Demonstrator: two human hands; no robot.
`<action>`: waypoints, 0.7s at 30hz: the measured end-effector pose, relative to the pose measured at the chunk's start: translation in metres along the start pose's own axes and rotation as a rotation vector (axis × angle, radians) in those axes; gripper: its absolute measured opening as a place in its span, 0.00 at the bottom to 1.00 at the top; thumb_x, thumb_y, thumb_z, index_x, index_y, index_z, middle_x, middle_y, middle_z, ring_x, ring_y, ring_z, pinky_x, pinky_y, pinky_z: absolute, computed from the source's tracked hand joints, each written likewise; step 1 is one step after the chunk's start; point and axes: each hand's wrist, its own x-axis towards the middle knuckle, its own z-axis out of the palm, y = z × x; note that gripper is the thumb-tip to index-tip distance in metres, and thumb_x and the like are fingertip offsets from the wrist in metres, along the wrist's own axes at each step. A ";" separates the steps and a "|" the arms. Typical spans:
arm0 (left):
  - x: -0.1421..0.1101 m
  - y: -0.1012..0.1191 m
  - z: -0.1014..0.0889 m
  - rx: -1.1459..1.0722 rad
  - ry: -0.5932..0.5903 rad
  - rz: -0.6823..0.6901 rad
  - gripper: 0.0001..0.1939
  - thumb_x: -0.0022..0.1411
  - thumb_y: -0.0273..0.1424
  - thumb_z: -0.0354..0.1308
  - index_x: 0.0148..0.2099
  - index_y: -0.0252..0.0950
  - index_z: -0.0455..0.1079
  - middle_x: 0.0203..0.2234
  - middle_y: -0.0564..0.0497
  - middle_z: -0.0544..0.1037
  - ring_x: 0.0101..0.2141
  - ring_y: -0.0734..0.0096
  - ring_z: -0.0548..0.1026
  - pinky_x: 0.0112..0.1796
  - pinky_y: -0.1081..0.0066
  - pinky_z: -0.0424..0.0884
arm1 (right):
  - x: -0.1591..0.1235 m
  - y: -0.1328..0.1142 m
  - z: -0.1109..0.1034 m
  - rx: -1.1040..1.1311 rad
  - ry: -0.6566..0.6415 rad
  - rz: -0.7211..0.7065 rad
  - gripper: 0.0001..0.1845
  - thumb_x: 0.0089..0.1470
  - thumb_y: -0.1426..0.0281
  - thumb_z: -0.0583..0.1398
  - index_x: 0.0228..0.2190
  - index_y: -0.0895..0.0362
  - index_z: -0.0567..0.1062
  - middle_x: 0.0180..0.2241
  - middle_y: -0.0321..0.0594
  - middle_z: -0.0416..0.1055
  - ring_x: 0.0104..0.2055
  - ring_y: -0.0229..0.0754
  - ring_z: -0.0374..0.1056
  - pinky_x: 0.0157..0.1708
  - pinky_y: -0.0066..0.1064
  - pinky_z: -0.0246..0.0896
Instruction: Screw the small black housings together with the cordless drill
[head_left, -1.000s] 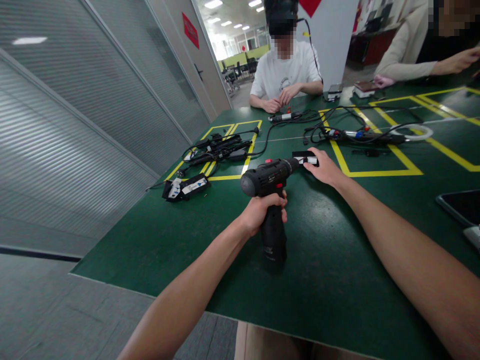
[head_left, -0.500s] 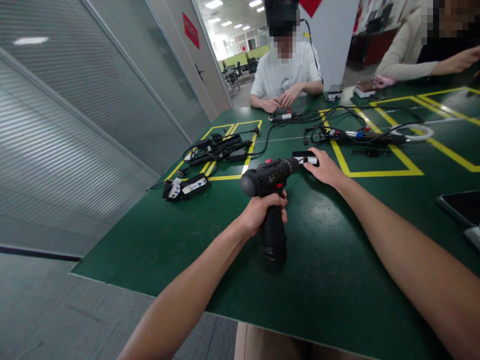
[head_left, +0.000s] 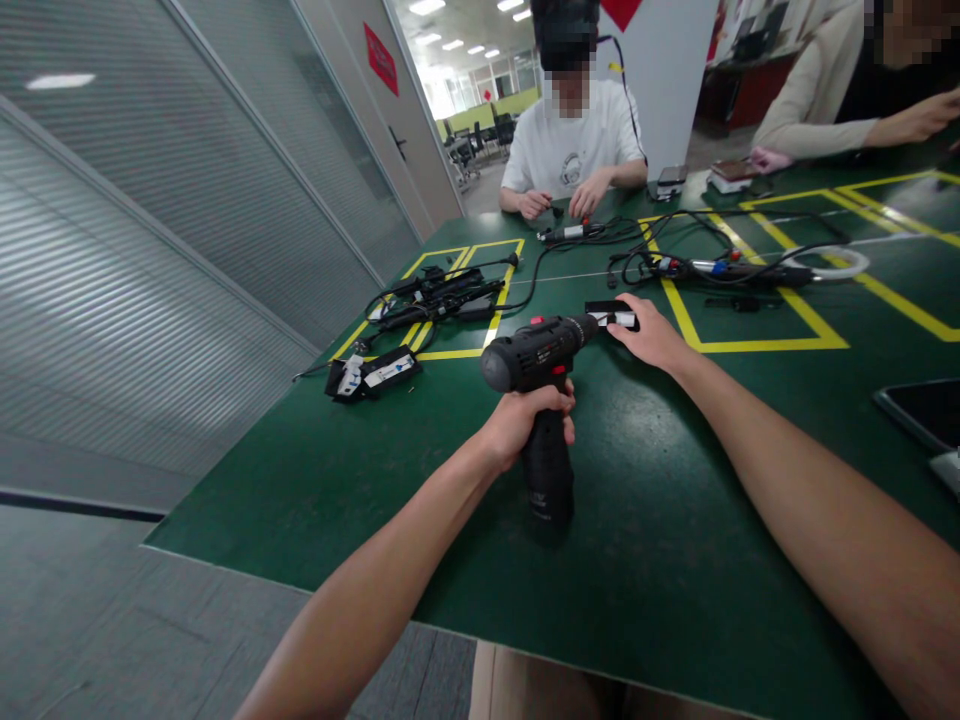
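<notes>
My left hand [head_left: 525, 423] is wrapped round the grip of a black cordless drill [head_left: 541, 400] that stands upright on the green table [head_left: 360, 470], its chuck pointing away to the right. My right hand [head_left: 651, 335] lies on a small black part with a white label [head_left: 609, 315], fingers pressed on it right at the tip of the drill.
A bundle of black cables and parts [head_left: 439, 295] and a small black unit [head_left: 371, 375] lie to the left. More cables and a white ring [head_left: 829, 264] lie at the right rear. A person in white [head_left: 571, 140] sits opposite; another person's arm [head_left: 840, 120] is at top right. A dark tablet [head_left: 922, 410] lies at the right edge.
My hands and the drill have stayed put. The person opposite has moved their hands apart over a small thing on the table.
</notes>
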 end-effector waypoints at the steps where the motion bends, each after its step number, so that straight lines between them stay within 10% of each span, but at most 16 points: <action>1: 0.000 0.000 0.000 -0.001 0.000 0.000 0.12 0.47 0.30 0.58 0.36 0.32 0.65 0.24 0.53 0.69 0.19 0.74 0.71 0.24 0.72 0.66 | 0.000 0.000 0.000 0.000 0.004 -0.001 0.29 0.53 0.58 0.59 0.56 0.51 0.66 0.52 0.49 0.65 0.53 0.57 0.66 0.53 0.50 0.61; 21: 0.001 -0.001 -0.001 -0.001 -0.003 -0.004 0.11 0.48 0.29 0.58 0.36 0.33 0.65 0.24 0.53 0.68 0.19 0.74 0.71 0.24 0.72 0.66 | 0.001 0.001 0.002 0.000 0.016 0.001 0.29 0.52 0.60 0.60 0.56 0.52 0.67 0.51 0.49 0.65 0.52 0.57 0.67 0.54 0.50 0.60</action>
